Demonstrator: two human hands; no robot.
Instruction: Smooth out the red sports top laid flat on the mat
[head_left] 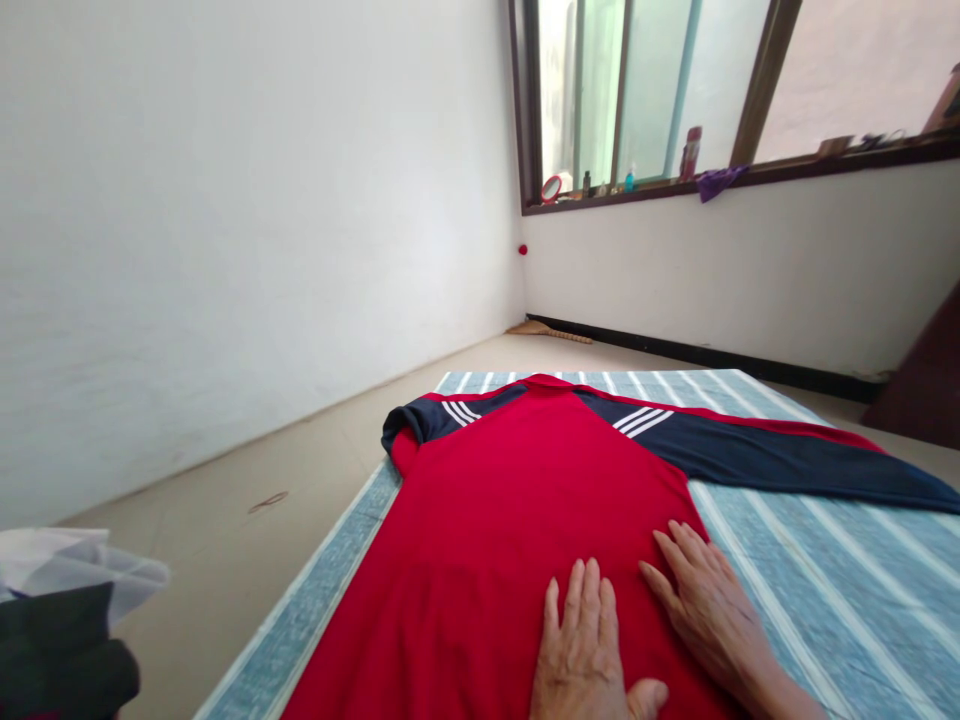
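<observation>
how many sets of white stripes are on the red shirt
2. One set of white stripes sits on the folded-in navy sleeve at the left shoulder, the other on the outstretched navy sleeve of the red jersey shirt. More may be hidden underneath.

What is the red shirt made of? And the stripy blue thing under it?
The red shirt under the left hand and right hand looks like smooth, matte sports knit, probably polyester: it lies flat with soft folds. The stripy mat seems to be woven cotton-like cloth, with a fine ribbed texture; I can't be sure.
</observation>
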